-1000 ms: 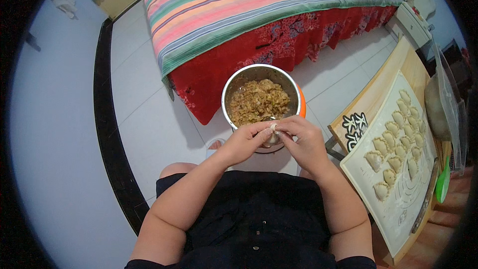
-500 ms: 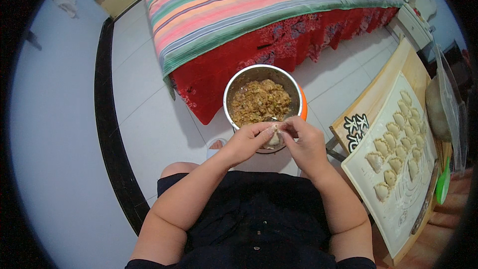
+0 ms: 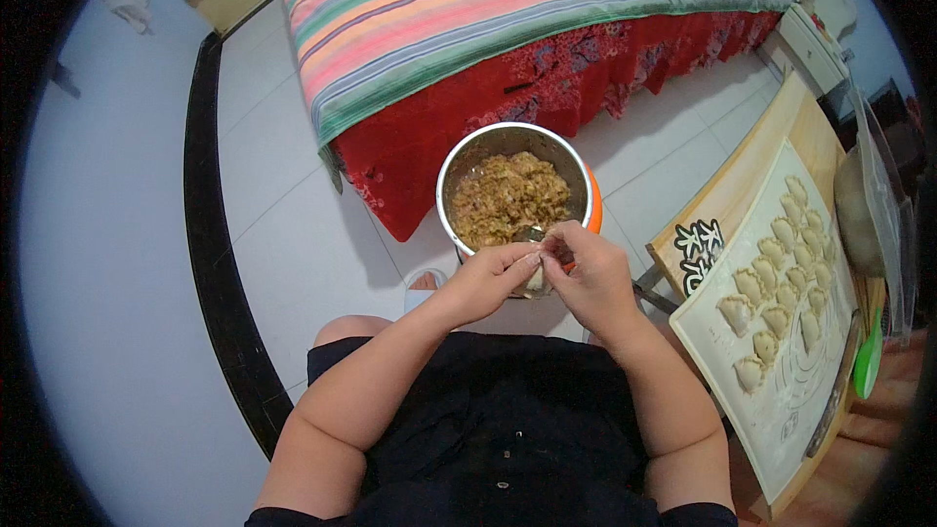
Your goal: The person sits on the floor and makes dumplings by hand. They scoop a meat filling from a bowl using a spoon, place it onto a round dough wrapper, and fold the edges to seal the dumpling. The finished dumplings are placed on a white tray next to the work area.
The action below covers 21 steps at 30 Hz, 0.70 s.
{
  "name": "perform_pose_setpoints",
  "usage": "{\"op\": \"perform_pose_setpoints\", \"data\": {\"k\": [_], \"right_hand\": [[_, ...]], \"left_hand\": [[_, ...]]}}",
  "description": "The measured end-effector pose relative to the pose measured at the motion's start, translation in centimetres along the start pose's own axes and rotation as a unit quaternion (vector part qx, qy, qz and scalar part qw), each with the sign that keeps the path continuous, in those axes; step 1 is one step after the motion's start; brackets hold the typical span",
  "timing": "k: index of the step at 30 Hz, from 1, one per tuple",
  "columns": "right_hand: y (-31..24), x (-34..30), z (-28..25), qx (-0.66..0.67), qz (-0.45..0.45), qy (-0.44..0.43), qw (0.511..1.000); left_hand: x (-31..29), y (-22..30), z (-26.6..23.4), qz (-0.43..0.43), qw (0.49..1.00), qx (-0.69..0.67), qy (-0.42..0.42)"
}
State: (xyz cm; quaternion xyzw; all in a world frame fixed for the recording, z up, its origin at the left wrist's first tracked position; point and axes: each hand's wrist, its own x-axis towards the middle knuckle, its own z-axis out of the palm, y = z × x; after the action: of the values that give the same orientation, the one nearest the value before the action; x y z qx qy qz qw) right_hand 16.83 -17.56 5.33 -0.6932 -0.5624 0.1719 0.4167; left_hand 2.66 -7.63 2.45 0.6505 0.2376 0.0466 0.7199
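Item one: my left hand [image 3: 485,283] and right hand [image 3: 586,278], both pinching one pale, soft dumpling [image 3: 536,276] between fingertips above my lap. Item two: just beyond, I am seeing a round steel bowl [image 3: 459,171] of coarse brown minced filling [image 3: 508,197]. Item three: right, a floured white board [image 3: 781,410] carrying rows of pleated dumplings [image 3: 771,278]. Item four: farthest, a striped bedspread [image 3: 508,10].

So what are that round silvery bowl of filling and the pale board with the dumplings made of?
The round silvery bowl looks like stainless steel: a shiny grey wall that reflects light. The pale board is probably plastic or floured wood: a matte off-white face. Its look leaves that open.
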Motion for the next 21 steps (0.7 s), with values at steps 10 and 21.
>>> {"op": "perform_pose_setpoints", "data": {"k": [10,21], "right_hand": [[1.6,0.6,0.0,0.159,0.185,-0.005,0.970],[0.3,0.2,1.2,0.064,0.085,-0.078,0.991]], "left_hand": [[0.6,0.7,-1.1,-0.087,0.945,-0.313,0.049],[0.6,0.6,-0.8,-0.116,0.930,-0.336,0.091]]}}
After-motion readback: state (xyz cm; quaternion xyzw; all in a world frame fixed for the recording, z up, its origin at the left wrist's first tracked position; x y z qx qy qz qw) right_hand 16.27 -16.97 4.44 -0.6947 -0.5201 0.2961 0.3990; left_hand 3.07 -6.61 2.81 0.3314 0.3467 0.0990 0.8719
